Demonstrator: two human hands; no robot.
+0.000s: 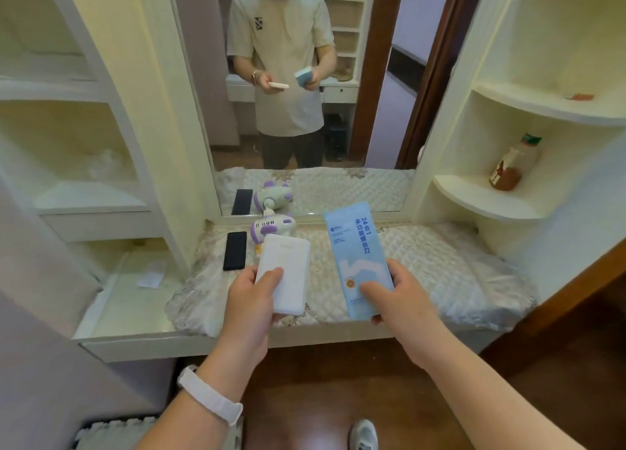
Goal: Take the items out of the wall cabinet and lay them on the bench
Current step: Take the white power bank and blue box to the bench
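My left hand [249,300] grips a white flat power bank [288,270] by its near end, thumb on top, just above the bench. My right hand [396,297] holds a long light-blue box [357,256] with printed characters, thumb pressed on its face. Both items hover over the quilted bench cover [440,266]. On the bench lie a black phone [234,250] and a white-and-purple handheld fan [272,228] near the mirror.
A large mirror [305,111] stands behind the bench and reflects the person. Curved shelves on the right carry a brown bottle [513,163] and a small red thing [581,96]. Open white shelves [84,199] stand on the left, with paper [150,275] on a low ledge.
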